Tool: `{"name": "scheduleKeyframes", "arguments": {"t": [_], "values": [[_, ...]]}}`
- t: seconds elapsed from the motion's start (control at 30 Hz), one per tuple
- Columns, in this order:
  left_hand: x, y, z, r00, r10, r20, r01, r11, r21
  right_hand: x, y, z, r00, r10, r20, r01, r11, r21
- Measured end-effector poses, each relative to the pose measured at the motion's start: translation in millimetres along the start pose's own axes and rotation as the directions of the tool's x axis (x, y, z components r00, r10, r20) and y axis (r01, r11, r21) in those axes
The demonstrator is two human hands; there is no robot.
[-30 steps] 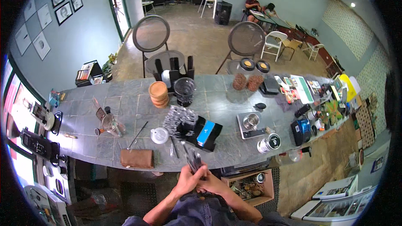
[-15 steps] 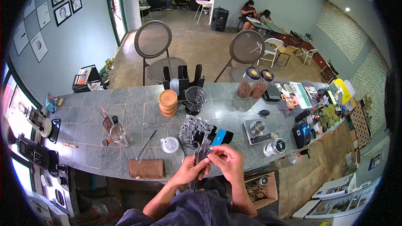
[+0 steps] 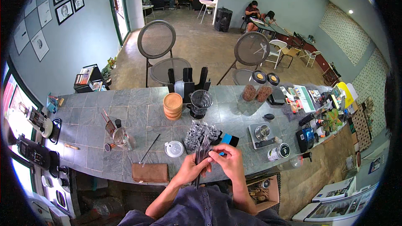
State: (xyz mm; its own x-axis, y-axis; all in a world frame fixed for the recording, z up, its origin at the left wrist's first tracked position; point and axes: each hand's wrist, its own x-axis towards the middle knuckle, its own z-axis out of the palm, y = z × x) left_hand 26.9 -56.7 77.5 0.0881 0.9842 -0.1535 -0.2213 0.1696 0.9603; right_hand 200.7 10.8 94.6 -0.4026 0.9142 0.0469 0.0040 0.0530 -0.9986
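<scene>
My left hand (image 3: 191,169) is closed around a bundle of thin black sticks (image 3: 202,152) that look like drinking straws, held upright at the counter's near edge. My right hand (image 3: 228,159) pinches at the upper part of the bundle, its thumb and index finger together; what exactly lies between those fingertips is too small to make out. Just beyond the hands lies a heap of crumpled, shiny clear-and-dark plastic wrappers (image 3: 197,133). A blue-and-black flat packet (image 3: 229,139) sits right of the heap, partly behind my right hand. To the left is a white round lid (image 3: 173,149).
A brown folded cloth (image 3: 150,173), a thin black stick (image 3: 150,147) and a glass jug (image 3: 122,137) lie leftward on the tiled counter (image 3: 90,150). Stacked wooden coasters (image 3: 172,105) and a dark dripper (image 3: 201,100) stand beyond. A scale (image 3: 264,135) and a white can (image 3: 279,152) stand right.
The whole view has shifted slightly, so the counter things appear a little farther right. Both hands stay on the bundle, with the right fingers slightly repositioned at its upper part.
</scene>
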Motion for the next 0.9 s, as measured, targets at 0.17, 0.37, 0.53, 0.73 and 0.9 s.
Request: {"name": "scheduleKeyframes", "arguments": {"t": [0.17,0.37,0.53,0.73,0.9], "values": [[14.7,-2.3,-6.0,0.997,0.078,0.0,-0.078,0.995,-0.055,14.2,-11.0,-15.6,0.994,0.04,-0.097,-0.015,0.967,0.253],[18.4,10.5,-23.0,0.995,-0.036,-0.092,0.038,0.999,0.02,32.4,-20.4,-53.2,0.943,-0.086,-0.322,0.196,0.924,0.328],[18.5,10.2,-46.0,0.972,0.021,-0.236,0.005,0.994,0.11,33.4,-34.0,-67.5,0.836,-0.189,-0.516,0.35,0.907,0.234],[16.8,12.8,-44.0,0.934,-0.024,-0.357,0.041,0.998,0.041,27.8,-19.7,-76.1,0.838,-0.232,-0.493,0.375,0.903,0.212],[21.3,6.6,-43.0,0.939,-0.044,-0.34,0.059,0.998,0.034,24.1,-12.5,-73.8,0.863,-0.24,-0.445,0.35,0.919,0.183]]}}
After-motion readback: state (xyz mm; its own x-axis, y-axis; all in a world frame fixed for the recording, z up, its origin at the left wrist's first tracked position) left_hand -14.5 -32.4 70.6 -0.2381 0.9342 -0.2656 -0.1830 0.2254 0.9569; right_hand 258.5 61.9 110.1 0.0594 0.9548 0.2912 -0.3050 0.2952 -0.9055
